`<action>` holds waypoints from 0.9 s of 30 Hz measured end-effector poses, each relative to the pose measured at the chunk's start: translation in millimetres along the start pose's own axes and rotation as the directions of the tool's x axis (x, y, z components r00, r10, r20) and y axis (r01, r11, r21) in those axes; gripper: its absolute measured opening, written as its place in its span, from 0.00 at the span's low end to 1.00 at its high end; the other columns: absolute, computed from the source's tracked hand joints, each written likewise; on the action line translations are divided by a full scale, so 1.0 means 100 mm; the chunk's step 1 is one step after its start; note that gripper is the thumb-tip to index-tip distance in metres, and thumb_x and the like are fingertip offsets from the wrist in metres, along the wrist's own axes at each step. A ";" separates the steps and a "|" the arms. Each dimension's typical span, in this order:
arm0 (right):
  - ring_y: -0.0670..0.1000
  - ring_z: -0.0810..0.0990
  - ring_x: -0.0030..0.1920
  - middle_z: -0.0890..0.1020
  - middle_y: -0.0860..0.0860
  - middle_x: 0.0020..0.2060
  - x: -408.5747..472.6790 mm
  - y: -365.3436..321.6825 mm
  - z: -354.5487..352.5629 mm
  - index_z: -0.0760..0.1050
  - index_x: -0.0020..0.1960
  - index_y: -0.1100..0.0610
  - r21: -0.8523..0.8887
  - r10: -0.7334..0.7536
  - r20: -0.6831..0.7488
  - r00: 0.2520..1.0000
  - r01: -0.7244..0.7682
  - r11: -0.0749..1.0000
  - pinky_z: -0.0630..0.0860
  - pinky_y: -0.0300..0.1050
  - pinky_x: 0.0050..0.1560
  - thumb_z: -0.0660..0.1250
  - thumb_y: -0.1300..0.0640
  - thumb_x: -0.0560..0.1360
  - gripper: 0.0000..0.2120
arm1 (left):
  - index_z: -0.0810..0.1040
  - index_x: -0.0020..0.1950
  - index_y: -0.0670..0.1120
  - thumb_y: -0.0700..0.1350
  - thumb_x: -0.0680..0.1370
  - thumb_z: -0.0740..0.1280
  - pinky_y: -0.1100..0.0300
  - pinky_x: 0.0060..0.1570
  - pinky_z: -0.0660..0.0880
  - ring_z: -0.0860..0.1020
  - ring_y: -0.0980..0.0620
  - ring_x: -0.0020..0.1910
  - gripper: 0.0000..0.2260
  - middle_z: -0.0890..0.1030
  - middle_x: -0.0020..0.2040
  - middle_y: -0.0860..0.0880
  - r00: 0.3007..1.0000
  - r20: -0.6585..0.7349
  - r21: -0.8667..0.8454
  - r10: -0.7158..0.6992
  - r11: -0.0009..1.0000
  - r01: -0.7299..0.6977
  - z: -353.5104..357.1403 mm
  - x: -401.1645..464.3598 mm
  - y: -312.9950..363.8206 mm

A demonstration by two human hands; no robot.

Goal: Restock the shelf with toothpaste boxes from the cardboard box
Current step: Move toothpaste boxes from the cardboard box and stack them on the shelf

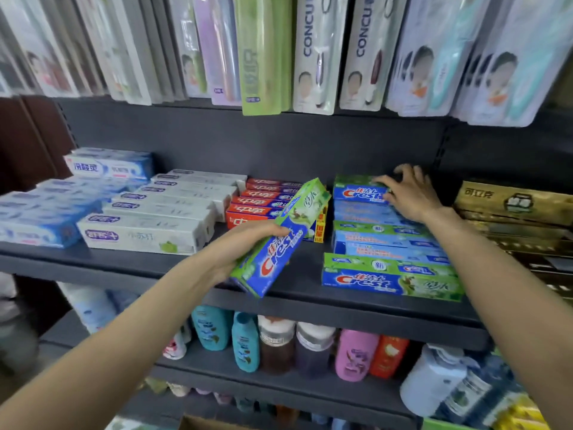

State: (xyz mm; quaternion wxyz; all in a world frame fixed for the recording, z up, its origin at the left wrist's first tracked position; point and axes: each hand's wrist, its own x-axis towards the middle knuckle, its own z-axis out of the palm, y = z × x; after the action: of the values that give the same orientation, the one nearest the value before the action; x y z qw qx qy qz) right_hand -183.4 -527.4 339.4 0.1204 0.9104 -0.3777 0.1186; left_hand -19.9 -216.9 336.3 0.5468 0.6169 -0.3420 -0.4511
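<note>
Over shelf [279, 308] | left hand [245, 246] grips toothpaste box [279, 240], angled up-right | right hand [409, 193] spread

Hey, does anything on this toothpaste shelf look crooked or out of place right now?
Only the Crest box in the left hand: it is tilted, not yet shelved. The right hand rests on the rear Crest stack. The other rows look tidy.

Toothbrush packs [313, 54] hang in a row along the top, above the dark back panel. On the lower shelf [279, 380] stand bottles: two teal bottles [245, 342] left of centre, a pink bottle [356, 356] and an orange bottle [389, 356] beside it, and a large white bottle [434, 380] near the right end.
</note>
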 end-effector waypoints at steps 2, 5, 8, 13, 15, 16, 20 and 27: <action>0.61 0.58 0.68 0.58 0.57 0.71 -0.03 -0.10 -0.06 0.65 0.71 0.46 0.064 -0.014 -0.071 0.997 0.018 0.998 0.59 0.56 0.67 0.62 0.55 0.78 0.22 | 0.81 0.49 0.47 0.41 0.77 0.65 0.65 0.36 0.78 0.81 0.56 0.32 0.06 0.85 0.39 0.49 0.997 0.054 -0.006 0.052 0.999 -0.052 -0.01 0.11 0.04; 0.59 0.57 0.71 0.59 0.55 0.72 -0.27 -0.34 -0.39 0.66 0.70 0.48 0.390 -0.079 -0.320 0.944 0.208 0.897 0.53 0.52 0.71 0.65 0.54 0.76 0.23 | 0.75 0.59 0.49 0.42 0.77 0.65 0.63 0.41 0.78 0.81 0.56 0.38 0.11 0.84 0.46 0.50 0.992 0.098 0.196 0.078 0.976 -0.096 -0.03 0.27 0.18; 0.51 0.56 0.73 0.62 0.51 0.72 -0.62 -0.53 -0.79 0.61 0.73 0.47 0.391 -0.361 -0.375 0.854 0.499 0.773 0.49 0.46 0.72 0.65 0.42 0.74 0.31 | 0.68 0.66 0.50 0.48 0.77 0.66 0.64 0.50 0.76 0.80 0.56 0.47 0.18 0.79 0.55 0.55 0.971 0.220 0.644 0.093 0.734 -0.216 0.06 0.43 0.46; 0.53 0.73 0.62 0.74 0.51 0.65 -0.87 -0.55 -0.90 0.43 0.75 0.39 0.258 -0.436 -0.040 0.899 0.431 0.865 0.66 0.50 0.67 0.68 0.39 0.70 0.43 | 0.67 0.68 0.48 0.51 0.76 0.67 0.56 0.60 0.71 0.75 0.53 0.59 0.22 0.76 0.63 0.53 0.860 0.477 0.790 0.180 0.340 -0.510 0.48 0.56 0.83; 0.53 0.76 0.51 0.77 0.48 0.60 -0.89 -0.43 -0.91 0.46 0.74 0.37 0.300 -0.323 -0.088 0.942 0.334 0.894 0.73 0.52 0.52 0.69 0.42 0.71 0.41 | 0.67 0.67 0.51 0.55 0.76 0.66 0.53 0.57 0.70 0.75 0.50 0.58 0.22 0.76 0.63 0.54 0.809 0.463 0.853 0.362 0.067 -0.518 0.61 0.58 0.81; 0.54 0.76 0.50 0.77 0.48 0.60 -0.88 -0.35 -0.89 0.49 0.73 0.38 0.290 -0.270 -0.126 0.954 0.296 0.910 0.73 0.52 0.50 0.70 0.43 0.71 0.39 | 0.68 0.66 0.51 0.55 0.75 0.66 0.52 0.58 0.68 0.75 0.49 0.59 0.21 0.77 0.61 0.53 0.726 0.424 0.878 0.541 -0.049 -0.476 0.65 0.57 0.75; 0.54 0.73 0.56 0.78 0.50 0.56 -0.64 -0.03 -0.65 0.67 0.63 0.47 0.366 -0.162 -0.186 0.969 0.221 0.904 0.70 0.50 0.56 0.73 0.52 0.70 0.25 | 0.75 0.60 0.49 0.55 0.74 0.63 0.53 0.66 0.60 0.73 0.51 0.59 0.17 0.78 0.56 0.52 0.391 0.318 0.865 0.863 -0.096 -0.492 0.62 0.48 0.33; 0.58 0.69 0.59 0.74 0.55 0.60 -0.31 -0.03 -0.10 0.73 0.60 0.54 0.132 -0.041 -0.137 0.990 0.059 0.989 0.65 0.51 0.58 0.68 0.58 0.74 0.15 | 0.76 0.61 0.59 0.67 0.71 0.58 0.45 0.68 0.62 0.71 0.56 0.64 0.24 0.76 0.62 0.61 0.734 0.451 0.804 0.507 0.127 -0.581 0.62 0.51 -0.28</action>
State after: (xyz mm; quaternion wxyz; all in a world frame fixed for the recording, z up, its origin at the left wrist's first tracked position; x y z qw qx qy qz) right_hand -203.4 -502.1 339.2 0.0861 0.9157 -0.3367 0.2018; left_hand -60.8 -281.5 299.8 0.2216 0.6253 -0.7477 0.0284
